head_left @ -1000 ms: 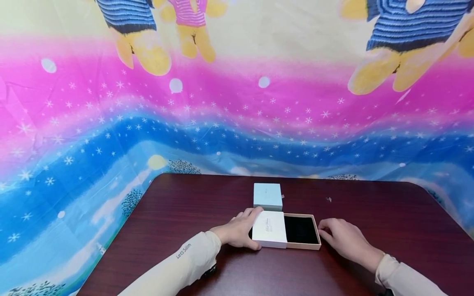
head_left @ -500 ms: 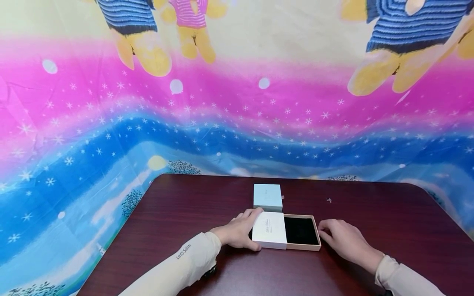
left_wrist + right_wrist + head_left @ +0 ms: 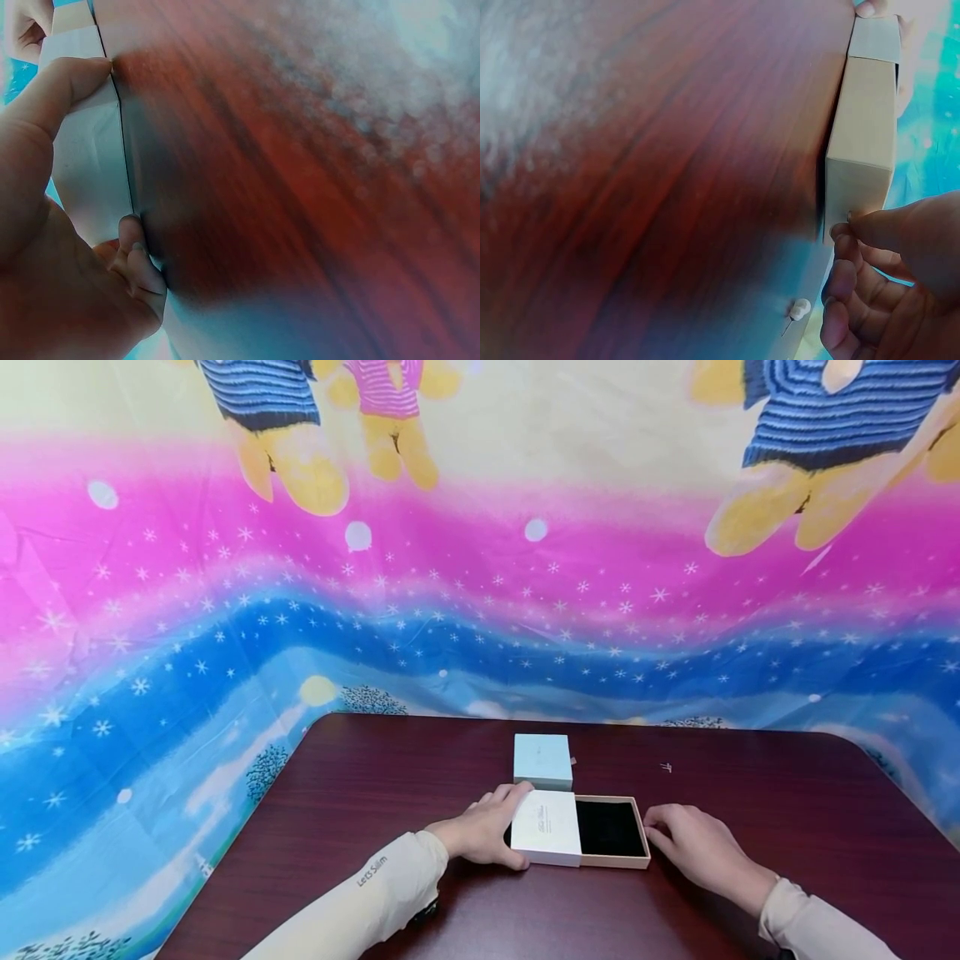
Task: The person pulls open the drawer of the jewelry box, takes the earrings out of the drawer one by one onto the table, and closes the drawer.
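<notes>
A white sliding box lies on the table, its white sleeve [image 3: 546, 828] printed with small lettering. The drawer [image 3: 613, 863], with a tan rim and black lining, is pulled partway out to the right. My left hand [image 3: 487, 831] grips the sleeve's left end, thumb on the near side and fingers at the far side. My right hand [image 3: 701, 847] is at the drawer's right end. In the right wrist view its thumb and forefinger pinch at the middle of the drawer's end wall [image 3: 855, 191]; whatever small tab they hold is mostly covered by the fingertips.
A pale blue box [image 3: 542, 758] with a small tab on its right side stands just behind the white box. A tiny pair of pale pieces [image 3: 666, 767], perhaps earrings, lies at the back right of the dark red table [image 3: 375, 777]. A printed cloth [image 3: 480, 568] hangs behind.
</notes>
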`<action>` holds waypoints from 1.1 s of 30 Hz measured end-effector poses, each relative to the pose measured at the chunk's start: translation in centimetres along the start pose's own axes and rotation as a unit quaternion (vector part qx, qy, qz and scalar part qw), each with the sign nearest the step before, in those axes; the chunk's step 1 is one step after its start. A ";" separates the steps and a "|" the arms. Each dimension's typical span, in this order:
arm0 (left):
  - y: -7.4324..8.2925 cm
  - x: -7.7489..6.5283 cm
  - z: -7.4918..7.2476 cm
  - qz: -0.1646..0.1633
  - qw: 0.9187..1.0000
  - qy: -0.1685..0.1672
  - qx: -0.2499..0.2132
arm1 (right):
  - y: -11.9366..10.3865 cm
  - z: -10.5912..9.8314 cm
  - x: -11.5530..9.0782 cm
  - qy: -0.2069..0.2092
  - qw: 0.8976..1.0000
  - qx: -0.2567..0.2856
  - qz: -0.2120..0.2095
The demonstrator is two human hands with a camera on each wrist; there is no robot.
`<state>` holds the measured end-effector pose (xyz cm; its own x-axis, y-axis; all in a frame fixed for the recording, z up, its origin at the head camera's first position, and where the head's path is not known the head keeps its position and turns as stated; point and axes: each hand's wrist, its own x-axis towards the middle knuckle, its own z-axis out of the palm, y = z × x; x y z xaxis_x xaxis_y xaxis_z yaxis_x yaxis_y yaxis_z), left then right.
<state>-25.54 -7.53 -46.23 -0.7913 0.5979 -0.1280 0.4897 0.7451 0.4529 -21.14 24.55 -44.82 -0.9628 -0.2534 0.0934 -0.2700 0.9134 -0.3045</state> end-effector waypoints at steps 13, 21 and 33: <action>0.1 0.0 0.0 -0.003 1.000 -0.002 0.000 | 0.0 0.1 0.0 0.006 1.000 -0.001 -0.002; 0.0 0.0 0.1 -0.005 1.000 -0.003 0.002 | -0.3 0.2 0.0 0.009 1.000 0.002 -0.008; 0.0 -0.1 -0.1 -0.001 1.000 0.000 0.005 | -0.8 0.1 0.1 0.006 1.000 0.002 -0.011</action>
<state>-25.44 -7.59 -46.14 -0.7925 0.5962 -0.1286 0.4913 0.7490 0.4445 -21.00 23.79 -44.68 -0.9564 -0.2700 0.1110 -0.2914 0.9063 -0.3060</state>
